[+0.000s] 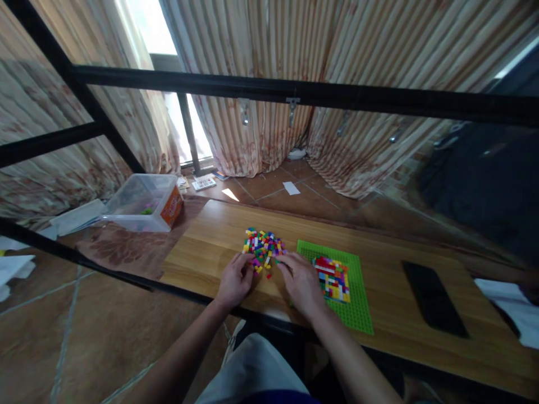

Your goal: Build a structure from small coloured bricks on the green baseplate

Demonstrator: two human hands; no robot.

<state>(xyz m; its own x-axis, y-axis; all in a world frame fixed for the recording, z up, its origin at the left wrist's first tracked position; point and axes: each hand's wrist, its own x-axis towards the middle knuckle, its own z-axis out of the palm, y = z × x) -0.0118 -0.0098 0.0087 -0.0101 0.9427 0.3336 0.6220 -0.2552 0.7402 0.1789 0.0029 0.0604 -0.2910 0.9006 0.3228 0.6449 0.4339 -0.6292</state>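
A heap of small toy building bricks [264, 242] in many colours lies on the wooden table in front of me. My left hand [236, 281] is at the heap's near left edge, fingers curled in and thumb against them; whatever they hold is hidden. At the near right edge is my right hand [301, 280], its thumb and forefinger bent close together over the bricks, with anything between them too small to name. Right of that hand lies a green studded baseplate [360, 297], partly covered by it. A patch of mixed-colour bricks [337, 280] is built on the plate.
A black phone-like slab [433, 297] lies on the table [193, 252] at the right, near white paper [511, 308]. A clear plastic box [143, 219] with an orange label stands on the floor at left. A black metal rail [269, 90] crosses ahead, before striped curtains [269, 50].
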